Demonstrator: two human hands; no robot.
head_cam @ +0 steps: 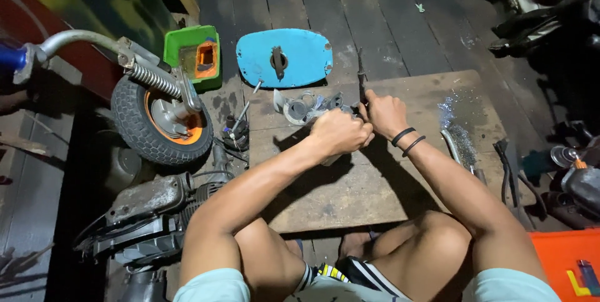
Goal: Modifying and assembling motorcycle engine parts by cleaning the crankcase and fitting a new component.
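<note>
Small repair workshop, floor-level, for scooters or small motorbikes. Dark plank floor (375, 20); low, scarred wooden work board (375, 183) dusted with metal filings (459, 130). Front wheel with fork and spring (159, 117), blue body panel (284, 57), engine block (147, 214), loose tools (237, 128) and parts scattered around.

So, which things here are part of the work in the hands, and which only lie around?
In the work:
- left hand
- right hand
- thin dark tool
- grey metal part
- wooden board

Lying about:
- blue cover
- green and orange case
- small wheel
- engine block
</note>
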